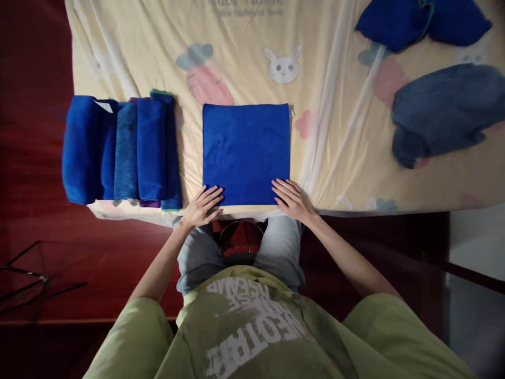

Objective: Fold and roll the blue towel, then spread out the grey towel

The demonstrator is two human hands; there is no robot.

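Note:
A blue towel (246, 152) lies spread flat as a near square on the bed, with a small white tag at its upper right edge. My left hand (203, 206) rests on its near left corner, fingers stretched out. On the near right corner lies my right hand (292, 199), its fingers also extended and flat. Neither hand grips anything. To the left, several rolled or folded blue towels (152, 150) stand side by side in a row, one with a white label showing.
The bed's cream sheet (252, 89) has rabbit and carrot prints, and its near edge runs just before my legs. A crumpled grey-blue cloth (450, 113) lies at right, with a bunched blue cloth (402, 23) behind it. A black metal stand (41, 276) is on the floor at left.

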